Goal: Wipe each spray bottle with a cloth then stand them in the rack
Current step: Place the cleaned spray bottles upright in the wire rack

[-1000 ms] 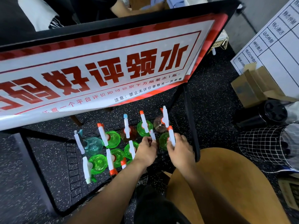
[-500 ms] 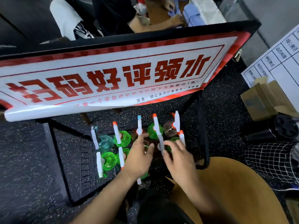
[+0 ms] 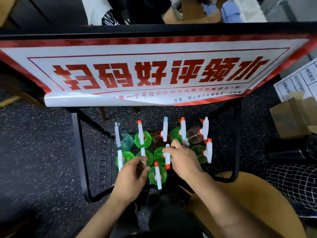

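Reaching into rack (image 3: 103,162): left hand (image 3: 130,181) grip loosely curled, contents unclear; right hand (image 3: 184,160) grip pinching white sprayer of green bottle (image 3: 159,156). Banner (image 3: 154,73) overhangs at 12 o'clock.

Two forearms come in from the bottom edge — both bare, no sleeve showing as far as the frame reaches. The left hand (image 3: 130,177) and the right hand (image 3: 184,161) wear no gloves, and no ring, watch or band shows. Between the arms lies dark clothing — too shadowed to tell more.
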{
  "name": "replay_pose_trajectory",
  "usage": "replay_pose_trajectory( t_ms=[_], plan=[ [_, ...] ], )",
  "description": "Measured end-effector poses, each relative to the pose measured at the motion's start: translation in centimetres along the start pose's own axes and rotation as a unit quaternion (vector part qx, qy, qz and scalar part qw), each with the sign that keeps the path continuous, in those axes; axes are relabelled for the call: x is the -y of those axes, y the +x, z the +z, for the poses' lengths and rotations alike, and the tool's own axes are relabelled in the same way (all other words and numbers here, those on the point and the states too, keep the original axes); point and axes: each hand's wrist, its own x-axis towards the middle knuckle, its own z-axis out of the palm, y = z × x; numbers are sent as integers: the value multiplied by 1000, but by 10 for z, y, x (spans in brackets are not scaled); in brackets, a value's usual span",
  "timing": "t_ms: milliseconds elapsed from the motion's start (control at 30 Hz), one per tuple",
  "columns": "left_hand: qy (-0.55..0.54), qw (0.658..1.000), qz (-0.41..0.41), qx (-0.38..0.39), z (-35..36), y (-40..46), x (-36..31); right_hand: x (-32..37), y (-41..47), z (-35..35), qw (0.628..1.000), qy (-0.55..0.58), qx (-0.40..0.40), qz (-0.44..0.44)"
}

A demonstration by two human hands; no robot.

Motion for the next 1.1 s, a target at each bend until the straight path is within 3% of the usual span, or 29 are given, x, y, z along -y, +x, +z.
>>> replay_pose_trajectory(
  t_ms=[233,400,533,633,833,1000,1100],
  plan=[
    [-24,999,-19,-37,-1,-7,9,5,1,2,999,-21,-26,42],
    [106,992,62,-22,-11,2,3,8,2,8,995,-38,-64,65],
    [238,965,106,40,-12,18,-3,10,1,9,993,-49,-57,96],
    [311,938,146,45,-11,30,-5,11,1,11,991,-31,-35,125],
    [366,913,172,52,-16,45,-8,10,0,18,987,30,-27,153],
    [373,914,151,49,-20,52,-3,11,-20,9,990,63,-87,93],
    [372,920,113,58,-20,53,-10,14,-37,16,993,104,-55,24]
  ],
)
